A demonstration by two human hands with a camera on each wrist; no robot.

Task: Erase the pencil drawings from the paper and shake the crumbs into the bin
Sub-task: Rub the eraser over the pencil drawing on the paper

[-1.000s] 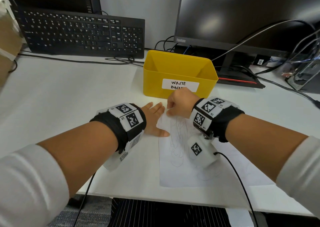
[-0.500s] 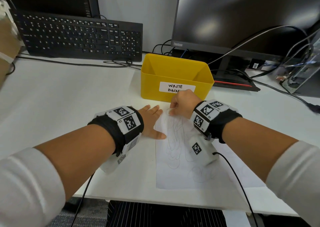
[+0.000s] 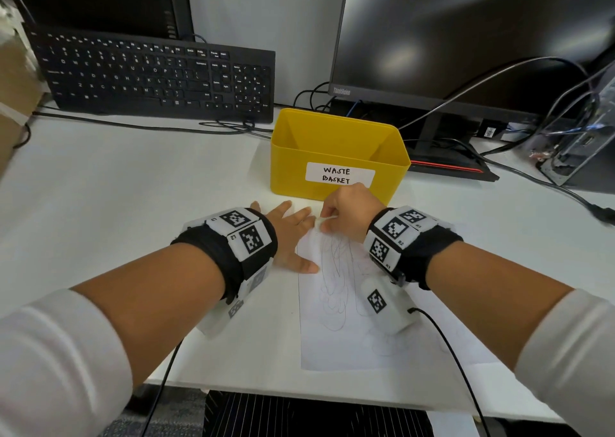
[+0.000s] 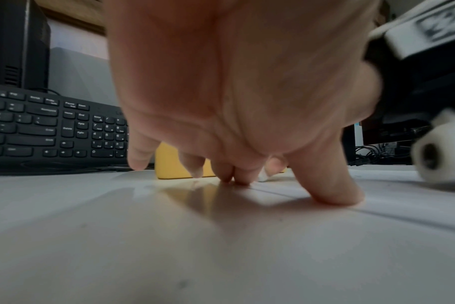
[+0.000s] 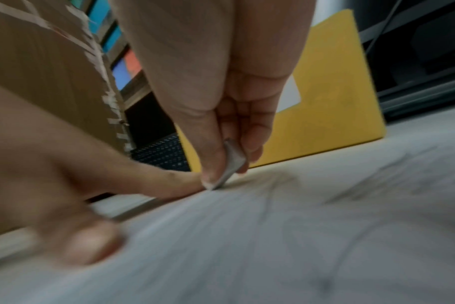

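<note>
A white paper [image 3: 336, 333] with looping pencil scribbles lies on the desk in front of a yellow bin [image 3: 336, 143] labelled WASTE BASKET. My left hand [image 3: 289, 233] lies flat with spread fingers, its thumb [image 4: 333, 191] and fingertips pressing the paper's left edge. My right hand [image 3: 342, 215] pinches a small white eraser [image 5: 233, 162] between thumb and fingers, its lower edge touching the paper [image 5: 273, 236] near the top left corner. In the right wrist view the left thumb [image 5: 91, 242] is close beside it.
A black keyboard [image 3: 156, 77] lies at the back left and a monitor [image 3: 466, 37] stands behind the bin. Cables [image 3: 519, 173] run across the right of the desk. A cardboard box [image 3: 13, 80] is at the far left. The desk's front edge [image 3: 332, 400] is close below the paper.
Both hands stay at the paper's top left corner. My right hand with the eraser has shifted only slightly; the view has moved a little.
</note>
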